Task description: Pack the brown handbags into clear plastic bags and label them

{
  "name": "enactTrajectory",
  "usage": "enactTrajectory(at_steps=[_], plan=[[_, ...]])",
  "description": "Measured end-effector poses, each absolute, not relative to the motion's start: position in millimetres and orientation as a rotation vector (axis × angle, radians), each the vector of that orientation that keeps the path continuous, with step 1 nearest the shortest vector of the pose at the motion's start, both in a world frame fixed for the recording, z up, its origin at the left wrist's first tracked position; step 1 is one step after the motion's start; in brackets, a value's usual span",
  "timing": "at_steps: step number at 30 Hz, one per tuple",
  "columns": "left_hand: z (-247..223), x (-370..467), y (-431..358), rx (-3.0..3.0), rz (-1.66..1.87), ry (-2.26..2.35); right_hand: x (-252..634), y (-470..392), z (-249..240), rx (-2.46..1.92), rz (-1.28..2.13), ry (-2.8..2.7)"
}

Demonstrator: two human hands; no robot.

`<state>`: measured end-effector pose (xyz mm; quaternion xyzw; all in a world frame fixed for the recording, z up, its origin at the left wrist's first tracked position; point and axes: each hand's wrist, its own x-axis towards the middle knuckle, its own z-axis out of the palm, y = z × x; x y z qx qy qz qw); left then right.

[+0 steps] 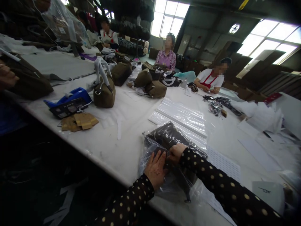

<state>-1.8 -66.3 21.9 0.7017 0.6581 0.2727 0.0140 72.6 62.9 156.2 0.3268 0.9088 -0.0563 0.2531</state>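
Note:
A dark handbag (172, 135) lies inside a clear plastic bag (147, 150) near the table's front edge. My left hand (155, 169) rests flat on the plastic, its fingers stretched out and slightly apart. Beside it, my right hand (176, 153) is closed, its curled fingers gripping the plastic over the handbag; the fingertips are partly hidden. A dark strap end (187, 196) shows through the plastic nearest me. Just beyond the bag lies a stack of flat clear plastic bags (183, 117). A sheet of printed labels (223, 163) lies to the right.
Left of me are brown tags (81, 121), a blue tape dispenser (78, 94) and an upright olive handbag (104, 94). More handbags (156, 88) lie farther back. Several people work around the white table (103, 144); one hand (7, 77) is at the far left.

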Motion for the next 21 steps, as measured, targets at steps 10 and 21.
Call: enactTrajectory(at_steps=[10, 21], plan=[[26.3, -2.1, -61.9, 2.235, 0.839, 2.017, 102.3, 121.9, 175.3, 1.334, 0.100, 2.282], [74.7, -56.5, -98.7, -0.050, 1.411, 1.328, 160.2, -71.5, 88.7, 0.807, 0.255, 3.626]])
